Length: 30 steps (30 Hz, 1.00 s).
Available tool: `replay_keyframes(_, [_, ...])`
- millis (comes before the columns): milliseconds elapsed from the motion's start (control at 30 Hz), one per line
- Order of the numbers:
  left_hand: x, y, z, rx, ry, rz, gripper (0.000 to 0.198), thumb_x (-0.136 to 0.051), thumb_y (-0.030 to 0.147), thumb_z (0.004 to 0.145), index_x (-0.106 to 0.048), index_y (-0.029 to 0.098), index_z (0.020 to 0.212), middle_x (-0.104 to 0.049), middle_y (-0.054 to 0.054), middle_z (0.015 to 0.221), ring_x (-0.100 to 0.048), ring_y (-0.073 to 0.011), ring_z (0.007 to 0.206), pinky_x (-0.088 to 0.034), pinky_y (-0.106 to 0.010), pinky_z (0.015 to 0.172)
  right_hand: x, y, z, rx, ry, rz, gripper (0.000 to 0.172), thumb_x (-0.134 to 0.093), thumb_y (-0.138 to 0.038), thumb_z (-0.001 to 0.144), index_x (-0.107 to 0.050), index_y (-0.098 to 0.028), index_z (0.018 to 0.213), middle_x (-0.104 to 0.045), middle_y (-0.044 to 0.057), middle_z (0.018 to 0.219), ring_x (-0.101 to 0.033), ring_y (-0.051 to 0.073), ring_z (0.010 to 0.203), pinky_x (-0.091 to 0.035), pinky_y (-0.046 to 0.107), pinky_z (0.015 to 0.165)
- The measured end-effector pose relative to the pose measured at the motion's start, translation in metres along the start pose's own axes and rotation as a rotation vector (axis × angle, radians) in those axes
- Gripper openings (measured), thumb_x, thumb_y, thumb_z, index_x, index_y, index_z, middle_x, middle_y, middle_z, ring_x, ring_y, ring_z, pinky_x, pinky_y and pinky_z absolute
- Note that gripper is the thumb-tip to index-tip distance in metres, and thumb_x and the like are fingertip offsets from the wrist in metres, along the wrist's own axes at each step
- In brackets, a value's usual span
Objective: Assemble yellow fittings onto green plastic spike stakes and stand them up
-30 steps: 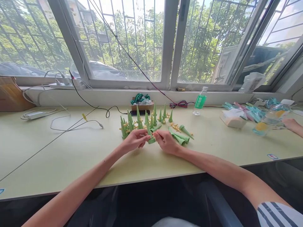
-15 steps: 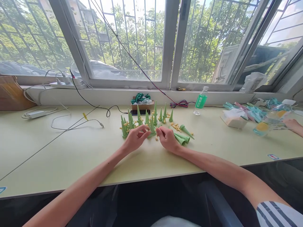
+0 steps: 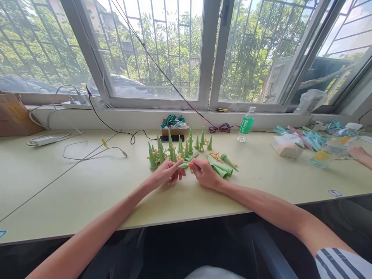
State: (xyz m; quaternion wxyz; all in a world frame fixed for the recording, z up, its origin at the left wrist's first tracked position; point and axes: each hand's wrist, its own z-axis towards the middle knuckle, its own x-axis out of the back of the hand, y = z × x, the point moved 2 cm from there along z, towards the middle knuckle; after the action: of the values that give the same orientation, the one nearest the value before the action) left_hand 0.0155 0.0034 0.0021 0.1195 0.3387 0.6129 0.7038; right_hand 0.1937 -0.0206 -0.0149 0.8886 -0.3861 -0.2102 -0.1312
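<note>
My left hand point(image 3: 170, 170) pinches a green plastic cone point(image 3: 183, 165) between thumb and fingers, tilted just above the table. Close against it, my right hand point(image 3: 202, 171) has thumb and forefinger pressed together; what lies between them is too small and hidden to make out. Behind my hands stand several upright green cones point(image 3: 161, 149) with small yellow pegs sticking out of their sides. Loose yellow pegs point(image 3: 215, 155) lie in a little pile beyond my right hand. Several more green cones point(image 3: 223, 169) lie on their sides to its right.
A dark phone point(image 3: 172, 138) lies before a small box point(image 3: 174, 127) of green wrapping. A water bottle point(image 3: 246, 126) stands right of a coiled cable point(image 3: 222, 127). Farther right are a tissue pack point(image 3: 287, 146) and another person's hand point(image 3: 360, 154). White cables point(image 3: 95, 155) lie left.
A green cone that stood upright between my hands is now tilted in my left hand. My left hand has turned and dropped slightly; my right has shifted a little left.
</note>
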Motion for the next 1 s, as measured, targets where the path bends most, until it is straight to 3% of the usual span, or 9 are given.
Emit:
replay_keyframes(133, [0.0017, -0.0048, -0.0002, -0.061, -0.019, 0.056, 0.050, -0.049, 0.055, 0.089, -0.063, 0.012, 0.070, -0.050, 0.001, 0.046, -0.041, -0.0067, 0.039, -0.034, -0.018, 0.040, -0.0008, 0.0026, 0.0001, -0.056, 0.015, 0.036, 0.040, -0.041, -0.042, 0.095, -0.038, -0.020, 0.062, -0.046, -0.002, 0.058, -0.038, 0.010, 0.053, -0.033, 0.025, 0.054])
replay_keyframes(267, [0.0015, -0.0036, -0.0009, -0.147, 0.039, 0.132, 0.039, -0.059, 0.048, 0.085, -0.057, 0.014, 0.067, -0.043, 0.005, 0.043, -0.036, -0.0050, 0.039, -0.030, -0.017, 0.040, -0.0022, 0.0025, 0.0001, -0.121, -0.008, 0.113, 0.043, -0.039, -0.047, 0.096, -0.041, -0.020, 0.062, -0.047, -0.002, 0.055, -0.041, 0.010, 0.052, -0.034, 0.024, 0.052])
replay_keyframes(500, [-0.0008, 0.0031, -0.0001, -0.312, 0.180, 0.188, 0.028, -0.069, 0.042, 0.078, -0.066, 0.014, 0.079, -0.058, -0.001, 0.074, -0.042, -0.0046, 0.046, -0.037, -0.019, 0.042, -0.0027, -0.0002, -0.0016, -0.186, -0.030, 0.236, 0.045, -0.037, -0.052, 0.096, -0.042, -0.020, 0.065, -0.043, -0.004, 0.049, -0.039, 0.009, 0.046, -0.032, 0.024, 0.046])
replay_keyframes(767, [-0.0007, 0.0022, 0.0008, -0.211, 0.219, 0.158, 0.033, -0.065, 0.046, 0.082, -0.061, 0.014, 0.075, -0.045, 0.005, 0.046, -0.041, -0.0056, 0.040, -0.031, -0.017, 0.040, -0.0014, 0.0017, -0.0009, -0.210, 0.062, 0.207, 0.045, -0.035, -0.054, 0.096, -0.042, -0.021, 0.067, -0.041, -0.005, 0.049, -0.038, 0.009, 0.044, -0.032, 0.024, 0.045])
replay_keyframes(1000, [-0.0017, -0.0005, 0.0025, -0.020, 0.004, -0.116, 0.074, -0.032, 0.068, 0.089, -0.069, 0.008, 0.064, -0.057, -0.007, 0.053, -0.048, -0.0090, 0.039, -0.037, -0.020, 0.038, 0.0009, -0.0042, -0.0002, -0.082, 0.049, 0.061, 0.043, -0.036, -0.049, 0.096, -0.040, -0.021, 0.065, -0.045, -0.002, 0.058, -0.038, 0.011, 0.053, -0.033, 0.025, 0.053])
